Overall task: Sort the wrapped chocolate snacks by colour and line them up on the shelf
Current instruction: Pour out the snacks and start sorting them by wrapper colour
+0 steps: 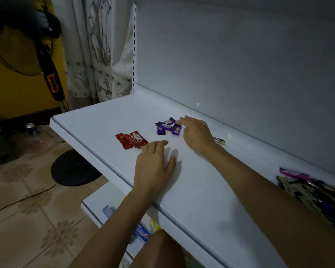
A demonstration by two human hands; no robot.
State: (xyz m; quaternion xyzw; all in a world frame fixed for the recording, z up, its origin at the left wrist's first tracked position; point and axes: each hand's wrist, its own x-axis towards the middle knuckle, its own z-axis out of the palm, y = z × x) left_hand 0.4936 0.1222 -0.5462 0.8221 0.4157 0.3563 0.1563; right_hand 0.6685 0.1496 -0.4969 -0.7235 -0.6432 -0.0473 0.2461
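Fingertips [182, 119] of the right hand [197, 134] are laid against the right edge of the purple snacks [167, 126]. The fingers are loosely bent and nothing is seen pinched; the thumb is hidden under the palm. Fingers [157, 146] of the left hand [155, 165] are held straight and a little spread, palm down on the shelf [97, 117]. Their tips are just beside the red snacks [131, 141], and contact cannot be confirmed.

Handling is judged as follows. Each snack is small, light and sealed in glossy film, so it is expected to slide readily on the smooth shelf and to be knocked out of line easily. The film is soft and crinkled at the sealed ends, and the filling may be crushed if squeezed. A light pinch across the long sides at the middle is advised, or a flat push with the fingertips.

Purple snacks are found in a loose, overlapping cluster, not yet set in a row. Red snacks are laid side by side, touching, nearer the front edge and to the left of the purple. One pale snack [219, 141] is noted just behind the right wrist, apart from both groups. An unsorted pile [313, 190] is noted at the far right of the shelf, well apart from both hands.

Beyond the shelf, a fan [52, 82] is seen standing on the tiled floor at the left.
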